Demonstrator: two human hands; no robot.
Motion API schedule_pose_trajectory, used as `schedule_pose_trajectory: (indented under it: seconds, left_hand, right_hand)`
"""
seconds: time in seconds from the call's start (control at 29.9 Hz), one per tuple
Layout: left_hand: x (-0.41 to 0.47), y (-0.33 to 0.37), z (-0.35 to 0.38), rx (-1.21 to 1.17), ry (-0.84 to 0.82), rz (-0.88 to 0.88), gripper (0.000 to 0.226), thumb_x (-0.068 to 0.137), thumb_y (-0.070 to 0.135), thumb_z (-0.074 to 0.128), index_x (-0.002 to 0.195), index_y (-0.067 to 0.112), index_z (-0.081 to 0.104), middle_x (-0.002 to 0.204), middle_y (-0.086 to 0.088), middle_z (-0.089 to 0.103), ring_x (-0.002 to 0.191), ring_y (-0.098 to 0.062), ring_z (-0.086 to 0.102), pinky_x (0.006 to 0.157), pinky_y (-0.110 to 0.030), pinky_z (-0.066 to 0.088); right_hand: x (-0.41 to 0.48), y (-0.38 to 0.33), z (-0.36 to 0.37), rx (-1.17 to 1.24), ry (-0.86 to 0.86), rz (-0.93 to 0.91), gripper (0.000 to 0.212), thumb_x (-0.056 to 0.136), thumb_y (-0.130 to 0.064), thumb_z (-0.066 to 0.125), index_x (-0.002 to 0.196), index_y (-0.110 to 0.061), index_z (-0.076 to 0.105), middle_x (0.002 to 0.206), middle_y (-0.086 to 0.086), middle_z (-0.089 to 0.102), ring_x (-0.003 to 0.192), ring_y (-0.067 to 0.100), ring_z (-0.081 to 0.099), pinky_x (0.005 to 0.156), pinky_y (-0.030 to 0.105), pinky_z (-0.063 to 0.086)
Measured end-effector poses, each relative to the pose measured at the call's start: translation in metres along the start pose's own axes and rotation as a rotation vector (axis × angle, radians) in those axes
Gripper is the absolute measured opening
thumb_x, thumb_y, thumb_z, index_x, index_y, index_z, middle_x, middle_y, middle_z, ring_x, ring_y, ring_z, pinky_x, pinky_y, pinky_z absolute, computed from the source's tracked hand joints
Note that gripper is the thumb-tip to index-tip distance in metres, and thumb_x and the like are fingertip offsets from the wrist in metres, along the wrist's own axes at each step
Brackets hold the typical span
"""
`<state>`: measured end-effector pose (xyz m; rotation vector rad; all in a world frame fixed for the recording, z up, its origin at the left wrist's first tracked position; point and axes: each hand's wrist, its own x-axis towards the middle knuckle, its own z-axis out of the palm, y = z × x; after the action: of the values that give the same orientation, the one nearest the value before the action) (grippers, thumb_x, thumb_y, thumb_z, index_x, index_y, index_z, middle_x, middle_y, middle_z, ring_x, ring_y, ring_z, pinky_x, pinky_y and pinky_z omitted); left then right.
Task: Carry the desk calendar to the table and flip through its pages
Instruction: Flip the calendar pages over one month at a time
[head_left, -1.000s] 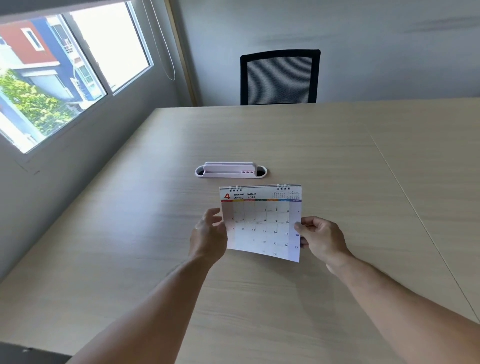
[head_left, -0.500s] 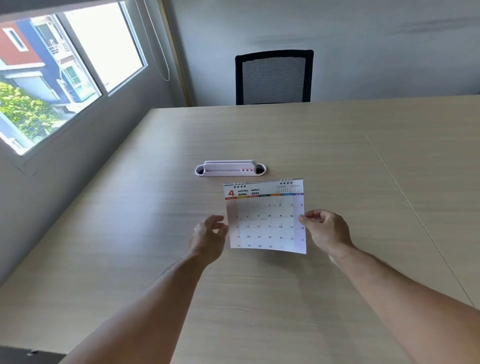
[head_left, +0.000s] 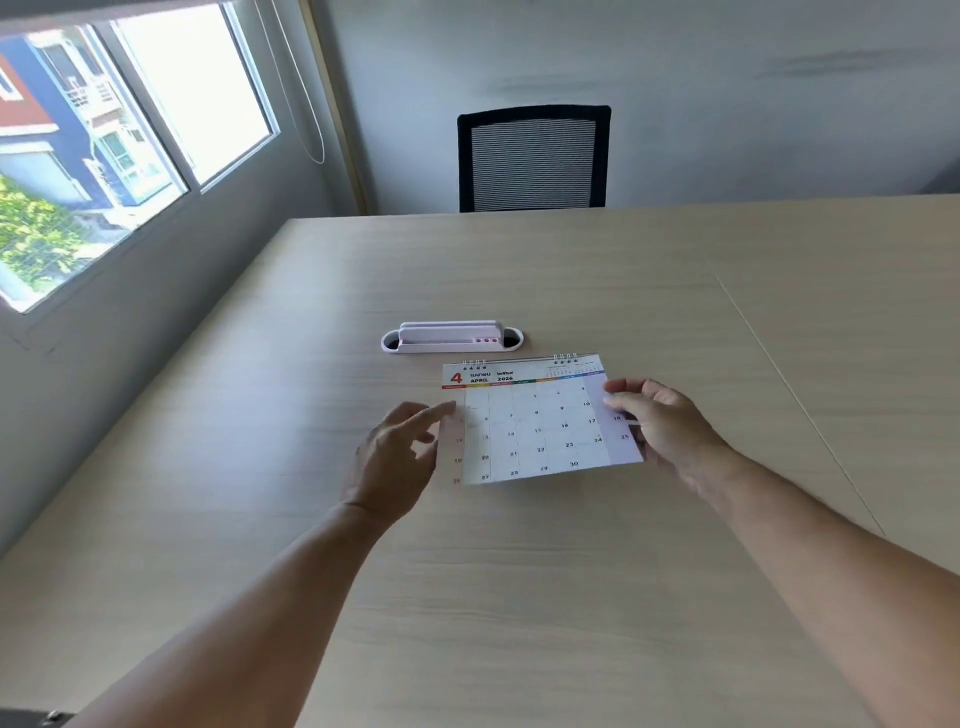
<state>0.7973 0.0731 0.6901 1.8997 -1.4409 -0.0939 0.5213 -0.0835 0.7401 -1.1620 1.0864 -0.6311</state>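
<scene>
By the window (head_left: 119, 145), the left hand (head_left: 395, 462) hovers at the desk calendar's (head_left: 540, 421) left edge, fingers (head_left: 434, 413) loosely spread, gripping nothing. The calendar shows April, low over the pale surface (head_left: 467, 597) just before a white holder (head_left: 452, 338). The right hand (head_left: 662, 421) pinches its right edge.
</scene>
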Motion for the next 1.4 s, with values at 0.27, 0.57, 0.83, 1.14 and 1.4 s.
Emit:
schedule_pose_trajectory:
  seconds: [0.27,0.57,0.83,1.14,1.4]
  left_hand:
    - [0.044,0.037,-0.021,-0.176,0.187,-0.149,0.012,0.093,0.037,0.073,0.091,0.026,0.078,0.093,0.016,0.075,0.083,0.015,0.068,0.073,-0.03,0.061]
    - [0.103,0.058,-0.015,-0.257,0.244,-0.428,0.025,0.091,0.035,0.073,0.113,0.025,0.066,0.098,0.011,0.077,0.083,-0.007,0.071,0.073,-0.019,0.049]
    - [0.119,0.045,0.01,-0.141,0.061,-0.441,0.037,0.103,0.05,0.046,0.126,0.033,0.068,0.122,0.0,0.07,0.102,-0.022,0.067,0.084,-0.04,0.059]
    - [0.114,0.036,0.029,0.01,-0.111,-0.539,0.04,0.102,0.043,0.046,0.126,0.021,0.069,0.113,-0.013,0.073,0.105,-0.037,0.066,0.092,-0.048,0.055]
    - [0.101,0.042,0.029,-0.277,0.017,-0.679,0.063,0.099,0.059,0.052,0.15,0.022,0.049,0.136,-0.001,0.069,0.123,-0.025,0.062,0.104,-0.044,0.05]
  right_hand:
    - [0.014,-0.028,-0.009,-0.139,0.099,-0.136,0.02,0.098,-0.02,0.057,0.097,-0.029,0.075,0.098,-0.004,0.07,0.085,0.012,0.06,0.082,0.04,0.056]
    - [0.037,-0.049,0.015,-0.356,0.156,-0.272,0.047,0.093,-0.024,0.065,0.139,-0.033,0.061,0.126,-0.01,0.067,0.12,0.01,0.06,0.098,0.027,0.045]
    - [0.072,-0.055,0.021,-0.452,0.049,-0.194,0.047,0.095,-0.042,0.06,0.141,-0.037,0.058,0.148,0.006,0.058,0.129,0.021,0.057,0.097,0.031,0.045]
    - [0.081,-0.032,0.02,-0.584,0.009,-0.103,0.068,0.096,-0.046,0.061,0.156,-0.018,0.042,0.152,0.008,0.051,0.136,0.023,0.051,0.104,0.029,0.04]
    - [0.067,-0.018,0.017,-0.393,0.096,-0.101,0.082,0.094,-0.072,0.04,0.157,-0.02,0.039,0.159,0.0,0.046,0.146,0.019,0.04,0.111,0.029,0.032]
